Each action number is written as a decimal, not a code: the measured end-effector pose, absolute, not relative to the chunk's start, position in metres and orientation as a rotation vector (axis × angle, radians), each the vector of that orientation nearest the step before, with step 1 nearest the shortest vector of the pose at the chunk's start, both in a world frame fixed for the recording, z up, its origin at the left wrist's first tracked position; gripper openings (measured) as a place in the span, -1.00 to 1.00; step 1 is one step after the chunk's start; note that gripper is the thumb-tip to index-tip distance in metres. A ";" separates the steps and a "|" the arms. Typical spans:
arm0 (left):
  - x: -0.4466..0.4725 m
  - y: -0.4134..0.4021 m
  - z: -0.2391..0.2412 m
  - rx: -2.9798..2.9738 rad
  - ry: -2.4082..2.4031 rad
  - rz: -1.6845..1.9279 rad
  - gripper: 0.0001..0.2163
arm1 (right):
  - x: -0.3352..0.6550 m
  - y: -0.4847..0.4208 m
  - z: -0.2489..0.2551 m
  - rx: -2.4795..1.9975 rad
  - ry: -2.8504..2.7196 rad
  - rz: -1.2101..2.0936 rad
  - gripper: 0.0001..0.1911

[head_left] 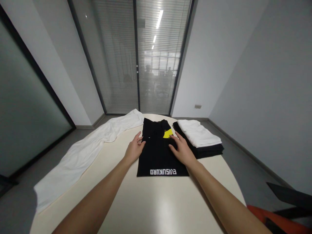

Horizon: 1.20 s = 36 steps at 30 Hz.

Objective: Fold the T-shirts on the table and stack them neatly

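On the pale round table (151, 201), a black T-shirt (158, 156) is being worked between two bare hands. The shirt is lying as a narrow rectangle, its sides apparently already turned in. White lettering (163, 172) is being shown along the near hem and a yellow patch (168, 133) near the far end. Judging from this, the lengthwise folds are done, while the fold across the middle is not yet made.

The left hand (133, 150) is being held against the shirt's left edge about halfway up, with its fingers bent towards the cloth. Whether the edge is being pinched or only touched cannot be told. The right hand (181, 150) is being laid flat on the shirt's right side, fingers spread and pressing down, with the fingertips just beside the yellow patch. The garment is thus being kept between and under both hands, with its near half lying free towards the person.

To the right, touching or just beside the shirt, a folded white garment (198, 132) is being carried on a stack of folded black ones (209, 150), which suggests finished pieces. To the left, a long white cloth (80, 156) is being left unfolded, draped over the table's edge.
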<state>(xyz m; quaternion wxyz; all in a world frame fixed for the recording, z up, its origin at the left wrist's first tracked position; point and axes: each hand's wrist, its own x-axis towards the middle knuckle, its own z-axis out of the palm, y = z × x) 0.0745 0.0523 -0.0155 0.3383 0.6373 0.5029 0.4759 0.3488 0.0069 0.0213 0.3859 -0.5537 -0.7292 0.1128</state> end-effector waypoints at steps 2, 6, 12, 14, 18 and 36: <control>0.073 0.050 -0.016 1.659 1.235 1.237 -0.35 | 0.338 -0.014 0.039 -1.288 -2.095 0.311 -0.67; 0.073 0.046 -0.014 1.664 1.198 1.220 -0.37 | 0.312 -0.048 0.068 -0.964 -2.626 0.442 -0.56; 0.072 0.041 -0.008 1.678 1.205 1.154 -0.42 | 0.290 -0.058 0.062 -0.985 -2.859 0.145 -0.83; 0.072 0.040 -0.007 1.688 1.185 1.150 -0.42 | 0.289 -0.056 0.058 -0.962 -2.878 0.127 -0.84; 0.072 0.043 -0.005 1.655 1.193 1.112 -0.43 | 0.287 -0.056 0.056 -0.912 -2.881 0.182 -0.81; 0.038 0.020 0.071 1.830 1.101 -0.105 -0.46 | 0.246 -0.108 0.064 -0.281 -2.981 1.100 -0.89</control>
